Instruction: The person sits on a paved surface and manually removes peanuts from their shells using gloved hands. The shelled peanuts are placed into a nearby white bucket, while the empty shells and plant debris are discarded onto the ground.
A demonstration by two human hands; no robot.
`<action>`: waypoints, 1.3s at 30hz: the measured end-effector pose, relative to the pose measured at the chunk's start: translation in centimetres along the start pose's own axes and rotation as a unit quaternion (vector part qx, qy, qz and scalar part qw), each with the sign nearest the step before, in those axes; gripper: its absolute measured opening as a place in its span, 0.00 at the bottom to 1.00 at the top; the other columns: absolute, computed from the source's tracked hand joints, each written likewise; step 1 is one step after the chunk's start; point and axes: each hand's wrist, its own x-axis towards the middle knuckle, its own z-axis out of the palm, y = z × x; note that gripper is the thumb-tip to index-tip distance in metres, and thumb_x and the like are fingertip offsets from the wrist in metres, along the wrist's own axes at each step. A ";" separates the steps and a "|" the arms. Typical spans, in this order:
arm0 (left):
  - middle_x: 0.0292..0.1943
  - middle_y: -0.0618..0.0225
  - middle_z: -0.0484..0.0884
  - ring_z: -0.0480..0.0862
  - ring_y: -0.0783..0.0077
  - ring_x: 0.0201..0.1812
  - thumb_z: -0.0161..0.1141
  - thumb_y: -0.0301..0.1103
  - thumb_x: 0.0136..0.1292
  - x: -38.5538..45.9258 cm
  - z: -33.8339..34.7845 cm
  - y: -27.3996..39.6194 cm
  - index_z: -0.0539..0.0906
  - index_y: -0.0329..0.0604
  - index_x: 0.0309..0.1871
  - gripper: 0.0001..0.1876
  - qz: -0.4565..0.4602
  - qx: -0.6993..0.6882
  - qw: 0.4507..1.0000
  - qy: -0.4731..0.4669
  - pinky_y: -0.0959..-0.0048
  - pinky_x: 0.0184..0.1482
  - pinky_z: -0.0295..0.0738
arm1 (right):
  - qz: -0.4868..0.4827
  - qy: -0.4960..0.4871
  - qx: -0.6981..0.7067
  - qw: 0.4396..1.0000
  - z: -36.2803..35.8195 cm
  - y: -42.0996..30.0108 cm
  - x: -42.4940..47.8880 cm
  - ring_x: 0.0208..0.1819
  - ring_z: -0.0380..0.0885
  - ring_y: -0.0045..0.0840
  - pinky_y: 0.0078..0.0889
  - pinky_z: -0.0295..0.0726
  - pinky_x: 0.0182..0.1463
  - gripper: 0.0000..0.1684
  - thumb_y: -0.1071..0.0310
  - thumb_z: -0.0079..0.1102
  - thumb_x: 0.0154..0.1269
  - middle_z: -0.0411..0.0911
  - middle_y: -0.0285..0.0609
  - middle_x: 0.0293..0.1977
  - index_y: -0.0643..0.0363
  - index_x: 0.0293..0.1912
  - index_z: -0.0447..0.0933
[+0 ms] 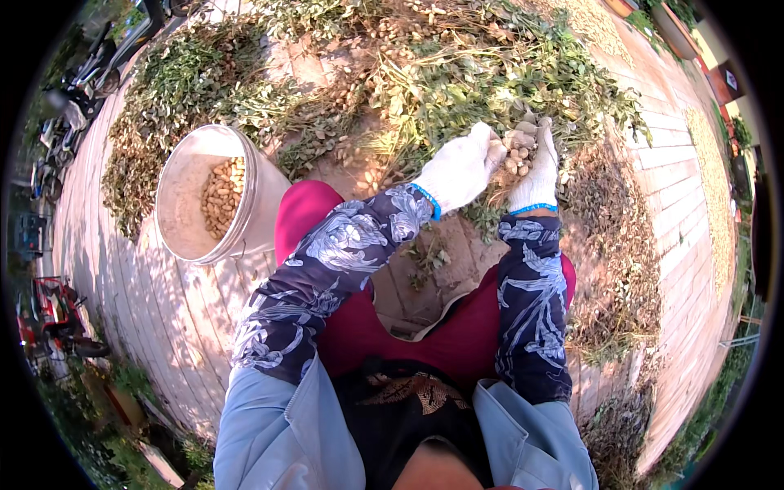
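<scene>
My left hand (pixel 458 166), in a white knit glove with a blue cuff, has its fingers closed at a cluster of peanuts in the shell (pixel 518 158). From the right side, my right hand (pixel 540 171), gloved the same way, grips this cluster, with dry roots hanging below it. Both hands meet in front of my knees, over a heap of pulled peanut plants (pixel 465 86). The fingertips partly hide the pods between them. To my left a white plastic bucket (pixel 263 177) leans towards me, with loose peanuts (pixel 224 199) inside.
Withered peanut vines (pixel 612 245) lie along my right side. More plants (pixel 190 73) are piled behind the bucket. Peanuts are spread on the paving at the far right (pixel 707 184). Motorbikes (pixel 73 122) and a red vehicle (pixel 58 318) stand at the left edge.
</scene>
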 end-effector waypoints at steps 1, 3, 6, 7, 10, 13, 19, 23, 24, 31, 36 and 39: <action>0.46 0.39 0.86 0.87 0.43 0.52 0.53 0.45 0.81 0.2 0.3 -0.2 0.75 0.39 0.57 0.17 0.008 -0.035 0.999 0.005 0.51 0.53 0.81 | -0.001 -0.009 0.054 0.999 -0.1 -0.2 0.3 0.25 0.68 0.08 0.15 0.70 0.25 0.17 0.51 0.56 0.83 0.70 0.24 0.30 0.56 0.53 0.76; 0.42 0.53 0.87 0.88 0.55 0.45 0.56 0.46 0.81 0.6 1.1 -1.1 0.76 0.39 0.57 0.18 0.025 -0.101 0.994 0.026 0.59 0.50 0.82 | 0.001 -0.030 0.163 0.986 -0.1 -0.1 0.7 0.25 0.66 0.09 0.16 0.70 0.26 0.19 0.50 0.57 0.83 0.69 0.23 0.30 0.56 0.53 0.75; 0.37 0.67 0.83 0.83 0.70 0.34 0.56 0.47 0.81 0.6 1.7 -1.6 0.77 0.42 0.51 0.16 -0.012 -0.281 0.959 0.031 0.68 0.38 0.80 | 0.013 -0.076 0.231 0.970 0.2 0.3 0.1 0.26 0.67 0.10 0.16 0.70 0.27 0.19 0.50 0.58 0.82 0.68 0.22 0.29 0.56 0.54 0.74; 0.35 0.71 0.81 0.80 0.75 0.31 0.56 0.46 0.81 0.3 1.8 -1.1 0.78 0.43 0.50 0.15 -0.069 -0.367 0.927 0.012 0.71 0.34 0.77 | 0.008 -0.087 0.240 0.967 0.4 0.2 -0.2 0.26 0.67 0.10 0.17 0.70 0.27 0.19 0.50 0.58 0.82 0.68 0.22 0.29 0.56 0.54 0.74; 0.33 0.74 0.80 0.74 0.83 0.24 0.55 0.45 0.81 0.4 0.7 -0.5 0.77 0.47 0.46 0.12 -0.133 -0.431 0.890 -0.069 0.78 0.24 0.70 | 0.021 -0.107 0.245 0.963 -0.3 0.0 0.2 0.25 0.66 0.10 0.16 0.69 0.26 0.20 0.48 0.57 0.82 0.68 0.22 0.28 0.56 0.54 0.75; 0.31 0.75 0.80 0.73 0.84 0.21 0.55 0.46 0.80 0.8 -0.8 -0.2 0.77 0.47 0.48 0.12 -0.143 -0.385 0.903 -0.127 0.80 0.20 0.68 | 0.047 -0.132 0.228 0.964 -1.0 -0.6 0.7 0.25 0.65 0.10 0.15 0.67 0.26 0.21 0.47 0.57 0.82 0.67 0.22 0.28 0.56 0.53 0.75; 0.33 0.73 0.81 0.77 0.86 0.25 0.55 0.49 0.81 1.1 -0.5 -0.8 0.78 0.46 0.51 0.16 -0.111 -0.314 0.931 -0.150 0.82 0.23 0.73 | 0.028 -0.086 0.138 0.986 -0.4 -0.7 0.3 0.25 0.63 0.08 0.15 0.63 0.26 0.19 0.48 0.58 0.82 0.63 0.22 0.26 0.55 0.52 0.76; 0.34 0.70 0.80 0.80 0.76 0.34 0.61 0.44 0.78 1.7 0.9 -2.4 0.78 0.41 0.49 0.14 0.054 -0.144 0.988 -0.008 0.70 0.39 0.78 | 0.038 -0.089 0.186 0.978 -0.2 -0.4 0.3 0.23 0.61 0.08 0.15 0.62 0.25 0.18 0.50 0.59 0.82 0.63 0.22 0.26 0.55 0.51 0.75; 0.33 0.70 0.79 0.79 0.75 0.36 0.61 0.43 0.77 1.5 0.6 -1.9 0.78 0.41 0.49 0.14 0.045 -0.130 0.990 0.016 0.69 0.41 0.78 | 0.047 -0.083 0.207 0.974 -0.2 -0.2 0.3 0.23 0.61 0.08 0.14 0.61 0.25 0.17 0.51 0.60 0.82 0.63 0.23 0.26 0.55 0.51 0.75; 0.37 0.60 0.83 0.83 0.64 0.38 0.62 0.41 0.76 1.5 0.4 -0.9 0.77 0.40 0.49 0.13 0.014 -0.093 0.992 0.084 0.62 0.44 0.78 | -0.015 -0.031 0.153 0.988 0.0 0.7 0.7 0.20 0.60 0.08 0.14 0.62 0.18 0.14 0.53 0.58 0.82 0.63 0.23 0.24 0.54 0.47 0.74; 0.35 0.67 0.84 0.80 0.74 0.31 0.61 0.42 0.77 3.4 -1.1 -3.4 0.77 0.42 0.48 0.12 -0.054 -0.203 0.967 0.146 0.69 0.35 0.76 | 0.025 -0.034 0.180 0.983 -0.5 0.2 0.7 0.18 0.61 0.09 0.18 0.65 0.18 0.15 0.51 0.56 0.83 0.65 0.22 0.23 0.54 0.47 0.75; 0.33 0.71 0.83 0.72 0.85 0.25 0.59 0.42 0.79 4.2 -4.5 -4.1 0.76 0.45 0.49 0.11 -0.148 -0.376 0.901 0.159 0.81 0.26 0.66 | 0.069 -0.101 0.243 0.962 -1.3 -0.9 0.2 0.19 0.64 0.11 0.23 0.71 0.26 0.17 0.51 0.56 0.84 0.66 0.21 0.23 0.56 0.48 0.77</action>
